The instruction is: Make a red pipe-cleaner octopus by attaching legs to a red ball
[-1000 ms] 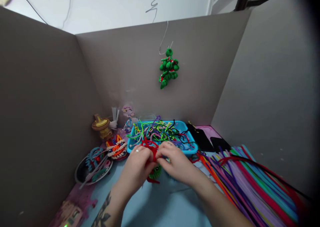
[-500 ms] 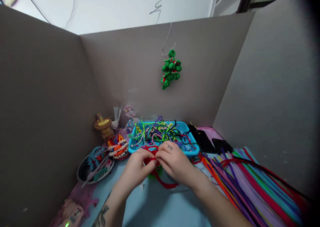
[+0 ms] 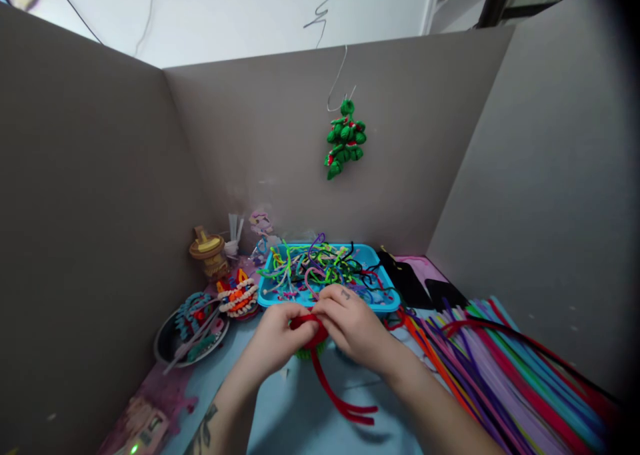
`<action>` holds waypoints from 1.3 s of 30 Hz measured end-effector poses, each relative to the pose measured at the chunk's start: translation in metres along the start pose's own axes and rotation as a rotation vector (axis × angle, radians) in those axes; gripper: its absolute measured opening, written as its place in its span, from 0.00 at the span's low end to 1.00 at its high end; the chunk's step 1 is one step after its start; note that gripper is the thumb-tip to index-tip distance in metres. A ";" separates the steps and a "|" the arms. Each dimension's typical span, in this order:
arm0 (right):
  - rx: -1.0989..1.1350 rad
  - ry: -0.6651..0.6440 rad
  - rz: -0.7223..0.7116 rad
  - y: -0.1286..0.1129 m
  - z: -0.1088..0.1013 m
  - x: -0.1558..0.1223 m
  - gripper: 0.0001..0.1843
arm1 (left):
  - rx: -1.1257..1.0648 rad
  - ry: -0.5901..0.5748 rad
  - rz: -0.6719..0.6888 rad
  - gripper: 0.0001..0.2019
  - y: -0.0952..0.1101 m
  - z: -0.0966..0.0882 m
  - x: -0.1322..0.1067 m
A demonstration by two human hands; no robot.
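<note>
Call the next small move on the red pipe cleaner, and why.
Probably draw the free tail up for a wrap: left hand and right hand pinch the red pipe cleaner at one spot over a green piece, while its long tail hangs loose below them.

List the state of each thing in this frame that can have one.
red pipe cleaner, bent, tail doubled over.
left hand, pinching the red pipe cleaner.
right hand, pinching it too.
blue tray, full of tangled scraps.
green ornament, hanging from a wire hook.
straight pipe cleaners, lying piled.
</note>
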State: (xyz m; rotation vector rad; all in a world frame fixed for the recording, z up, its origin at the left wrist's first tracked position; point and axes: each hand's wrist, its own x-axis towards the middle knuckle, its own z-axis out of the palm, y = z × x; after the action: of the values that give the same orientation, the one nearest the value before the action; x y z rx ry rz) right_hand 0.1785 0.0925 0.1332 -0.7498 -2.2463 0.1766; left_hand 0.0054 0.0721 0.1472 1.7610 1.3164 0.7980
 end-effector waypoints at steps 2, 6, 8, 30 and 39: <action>-0.063 0.043 -0.064 0.001 0.000 -0.001 0.09 | -0.045 -0.009 -0.032 0.09 -0.001 -0.002 0.000; -0.170 0.044 -0.154 0.001 0.000 -0.002 0.11 | -0.029 -0.008 -0.040 0.08 -0.003 -0.003 0.000; -0.182 0.022 -0.168 -0.001 0.000 -0.001 0.13 | 0.032 -0.013 -0.029 0.08 -0.002 -0.002 -0.001; 0.320 -0.063 0.457 -0.003 -0.004 0.005 0.09 | 0.949 0.532 0.923 0.12 -0.008 0.007 -0.007; 0.198 -0.097 0.421 -0.008 -0.003 0.001 0.09 | 0.948 0.522 0.949 0.13 -0.008 0.007 -0.006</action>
State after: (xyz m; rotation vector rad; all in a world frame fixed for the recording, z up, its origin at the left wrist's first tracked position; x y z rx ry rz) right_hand 0.1765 0.0861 0.1385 -1.1144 -2.0941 0.6395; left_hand 0.0059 0.0659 0.1364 3.2136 1.2159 1.3259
